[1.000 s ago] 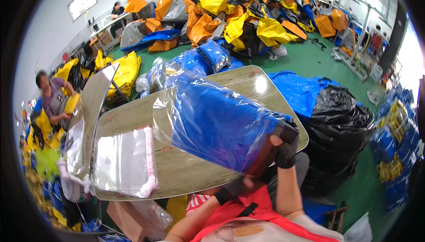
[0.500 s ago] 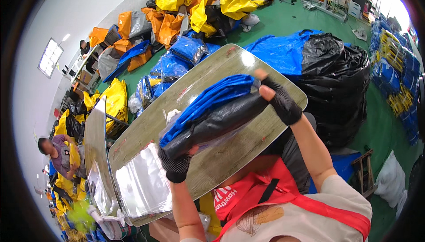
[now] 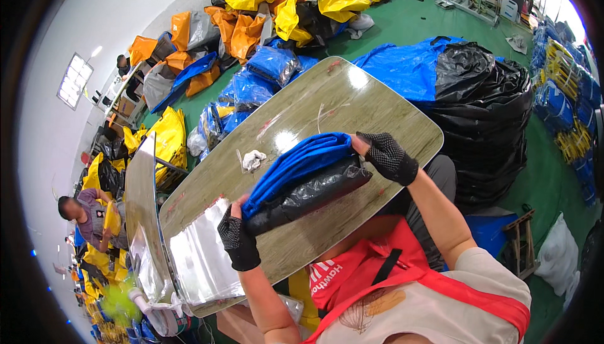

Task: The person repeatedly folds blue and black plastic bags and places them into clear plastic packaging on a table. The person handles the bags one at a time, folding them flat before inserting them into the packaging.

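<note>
Across the bib of a red apron (image 3: 418,256) run large white letters, partly cut off by folds; beside it, the beige T-shirt (image 3: 409,309) bears a leaf-like print. Small red marks, too fine to read, dot the wood-grain tabletop (image 3: 340,89).

Over that tabletop, between the person's two hands, is a long folded tarpaulin bundle (image 3: 302,166), slanting up to the right. Its far side is bright matte blue, gathered in lengthwise pleats; its near side is a glossy, wrinkled black roll. Whether its underside touches the table cannot be told.

Both hands wear black fingerless gloves with a dotted grip. The left hand (image 3: 240,237) has thumb and fingers closed on the bundle's left end; the right hand (image 3: 387,157) pinches the blue right end. Left of the bundle lie a crumpled white wad (image 3: 253,160) and clear plastic bags (image 3: 204,253).
</note>
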`<state>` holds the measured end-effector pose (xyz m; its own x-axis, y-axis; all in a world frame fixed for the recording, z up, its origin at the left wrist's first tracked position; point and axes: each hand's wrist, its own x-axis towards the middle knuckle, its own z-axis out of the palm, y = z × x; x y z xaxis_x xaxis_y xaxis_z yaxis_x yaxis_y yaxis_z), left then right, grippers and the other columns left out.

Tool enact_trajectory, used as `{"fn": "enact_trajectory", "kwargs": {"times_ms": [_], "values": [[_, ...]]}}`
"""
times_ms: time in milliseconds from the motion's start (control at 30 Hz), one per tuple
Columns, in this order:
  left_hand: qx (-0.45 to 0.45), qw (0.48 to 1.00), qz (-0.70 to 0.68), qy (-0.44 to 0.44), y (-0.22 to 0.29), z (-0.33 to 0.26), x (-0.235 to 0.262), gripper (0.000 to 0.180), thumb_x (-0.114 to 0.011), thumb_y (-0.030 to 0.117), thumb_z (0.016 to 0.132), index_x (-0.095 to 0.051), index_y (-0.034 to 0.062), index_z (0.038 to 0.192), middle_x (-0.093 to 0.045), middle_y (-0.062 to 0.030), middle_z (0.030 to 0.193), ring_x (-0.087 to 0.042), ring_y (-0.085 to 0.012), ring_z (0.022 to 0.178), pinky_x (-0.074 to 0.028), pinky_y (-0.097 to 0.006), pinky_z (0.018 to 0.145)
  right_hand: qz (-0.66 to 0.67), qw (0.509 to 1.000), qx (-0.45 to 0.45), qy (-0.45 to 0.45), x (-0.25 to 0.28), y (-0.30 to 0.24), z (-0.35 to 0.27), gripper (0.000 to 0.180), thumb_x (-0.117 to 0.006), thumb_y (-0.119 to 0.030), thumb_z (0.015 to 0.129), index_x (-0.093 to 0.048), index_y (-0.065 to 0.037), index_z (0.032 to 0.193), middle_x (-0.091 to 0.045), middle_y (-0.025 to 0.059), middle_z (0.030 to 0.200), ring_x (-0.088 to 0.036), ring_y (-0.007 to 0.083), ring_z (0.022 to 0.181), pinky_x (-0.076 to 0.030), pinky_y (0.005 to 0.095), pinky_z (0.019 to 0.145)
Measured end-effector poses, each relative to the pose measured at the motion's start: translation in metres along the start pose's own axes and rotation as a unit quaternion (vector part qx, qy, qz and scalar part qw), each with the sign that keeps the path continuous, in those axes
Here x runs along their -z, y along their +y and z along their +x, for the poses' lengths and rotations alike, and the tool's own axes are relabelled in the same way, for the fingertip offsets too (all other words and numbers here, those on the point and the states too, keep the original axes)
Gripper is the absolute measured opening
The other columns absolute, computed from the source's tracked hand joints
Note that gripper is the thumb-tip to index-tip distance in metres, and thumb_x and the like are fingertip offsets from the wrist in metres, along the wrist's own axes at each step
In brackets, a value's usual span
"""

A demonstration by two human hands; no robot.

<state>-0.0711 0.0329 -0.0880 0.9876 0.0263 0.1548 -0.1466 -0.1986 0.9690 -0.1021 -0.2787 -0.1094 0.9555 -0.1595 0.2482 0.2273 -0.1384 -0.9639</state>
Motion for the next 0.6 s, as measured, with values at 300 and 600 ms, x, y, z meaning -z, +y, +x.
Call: {"fn": "enact_trajectory", "kwargs": {"times_ms": [300, 600], "values": [[-0.136, 0.986, -0.043, 0.085, 0.004, -0.024, -0.007, 0.031, -0.055, 0.024, 0.095, -0.068, -0.0042, 0.093, -0.066, -0.0081, 0.084, -0.058, -0.0144, 0.078, -0.044, -0.028, 0.075, 0.158, 0.979, 0.064, 0.112, -0.024, -0.032, -0.005, 0.029, -0.055, -0.023, 0.095, -0.067, 0.002, 0.104, -0.067, 0.0033, 0.094, -0.057, 0.0088, 0.086, -0.045, 0.0229, 0.08], [-0.127, 0.982, -0.024, 0.135, 0.003, -0.03, -0.021, 0.041, -0.053, 0.032, 0.095, -0.066, -0.0065, 0.099, -0.068, -0.0135, 0.09, -0.062, -0.019, 0.082, -0.047, -0.032, 0.081, 0.117, 0.988, 0.067, 0.072, -0.009, -0.05, -0.004, 0.034, -0.049, -0.024, 0.095, -0.068, 0.004, 0.098, -0.068, 0.0123, 0.101, -0.062, 0.0163, 0.095, -0.044, 0.0292, 0.09]]}}
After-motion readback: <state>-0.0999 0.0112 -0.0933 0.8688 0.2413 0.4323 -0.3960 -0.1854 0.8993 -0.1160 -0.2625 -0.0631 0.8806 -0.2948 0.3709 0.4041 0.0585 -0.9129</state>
